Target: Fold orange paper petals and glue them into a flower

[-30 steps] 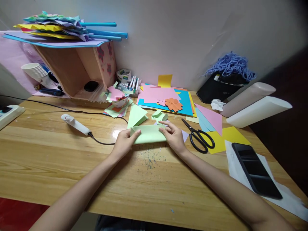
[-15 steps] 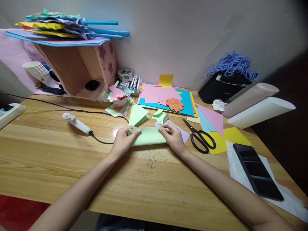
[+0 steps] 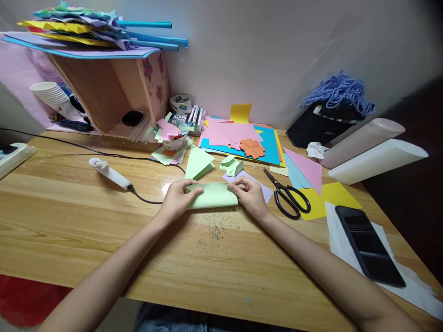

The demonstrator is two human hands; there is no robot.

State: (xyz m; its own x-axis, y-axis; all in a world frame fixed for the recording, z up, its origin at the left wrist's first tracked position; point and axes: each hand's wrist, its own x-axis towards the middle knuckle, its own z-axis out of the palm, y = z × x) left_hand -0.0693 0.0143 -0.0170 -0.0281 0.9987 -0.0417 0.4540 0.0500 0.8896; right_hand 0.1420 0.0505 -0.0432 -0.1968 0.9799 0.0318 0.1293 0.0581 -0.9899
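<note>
A light green sheet of paper (image 3: pixel 213 196), bent over into a long narrow shape, is held just above the wooden table. My left hand (image 3: pixel 178 198) pinches its left end, thumb on the near face and the fingers behind. At the upper right corner my right hand (image 3: pixel 249 196) grips it between thumb and fingers. Just beyond the sheet stand a folded green paper triangle (image 3: pixel 199 162) and a small folded green paper piece (image 3: pixel 231 165). A purple paper sheet (image 3: pixel 261 186) lies partly behind my right hand.
Black-handled scissors (image 3: pixel 287 193) lie to the right, near yellow paper (image 3: pixel 341 198) and a phone (image 3: pixel 370 244). At left is a white glue gun (image 3: pixel 110 173) with its cord. Behind are a paper-scrap cup (image 3: pixel 174 143), stacked coloured sheets (image 3: pixel 221 133) and an orange paper flower (image 3: pixel 252 148).
The camera view has shifted slightly. Both hands keep their hold on the green sheet, whose lower fold looks a little rounder.
</note>
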